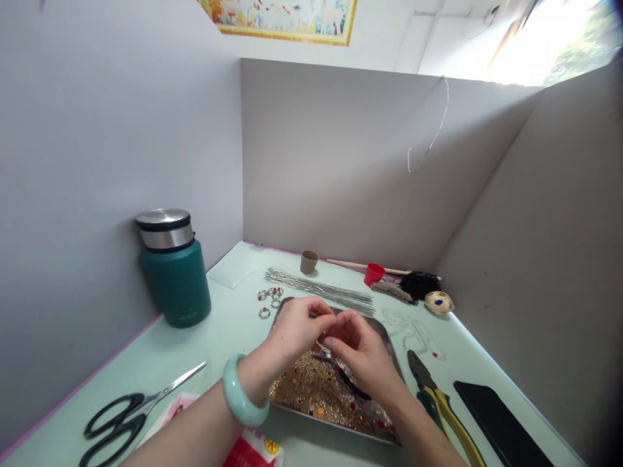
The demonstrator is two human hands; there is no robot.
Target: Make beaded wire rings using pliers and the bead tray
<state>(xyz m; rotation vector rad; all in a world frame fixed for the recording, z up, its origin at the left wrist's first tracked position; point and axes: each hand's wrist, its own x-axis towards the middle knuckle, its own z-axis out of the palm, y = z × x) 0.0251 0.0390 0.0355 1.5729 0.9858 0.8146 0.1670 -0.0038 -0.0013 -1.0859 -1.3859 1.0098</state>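
Above a metal tray (335, 425) of small gold, red and other beads (311, 386), my two hands meet with their fingertips together. My left hand (306, 319), with a pale green bangle (239, 392) on its wrist, is closed in a pinch. Curled in toward it, my right hand (357, 344) also pinches with thumb and fingers. A small pale beaded piece (319, 346) shows just beneath the fingertips; which hand grips it is hidden. Below my right hand, a tool with a black handle (353, 384) lies on the beads, partly covered.
Scissors (131, 415) and a green flask (176, 279) stand left; a red-and-white packet (253, 447) lies in front. Behind are beaded rings (264, 312), wires (321, 290), a brown cup (309, 262) and a red cup (374, 274). Pliers (440, 402) and a black phone (501, 421) lie right.
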